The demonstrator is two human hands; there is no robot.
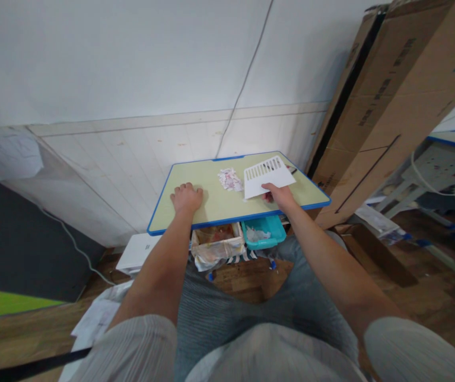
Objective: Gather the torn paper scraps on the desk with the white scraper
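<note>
My left hand point(187, 198) rests palm down on the left part of a pale green table point(211, 207) with a blue edge, fingers slightly bent and apart, holding nothing. Over the table's right side, my right hand point(278, 195) grips a white slotted sheet point(262, 183) by its near edge, thumb on top. A row of narrow slots runs along the sheet's far side. Just left of it lies a pile of small white and reddish paper-like scraps point(230, 179). Part of a dark checkered item point(291, 169) shows behind the sheet; its kind is unclear.
Under the table's front edge sit a lined box point(218, 248) and a turquoise basket point(265, 243) with whitish scraps. A white wall with a hanging cable stands behind. Tall cardboard boxes point(370, 116) rise at right. A white box point(138, 253) is at lower left.
</note>
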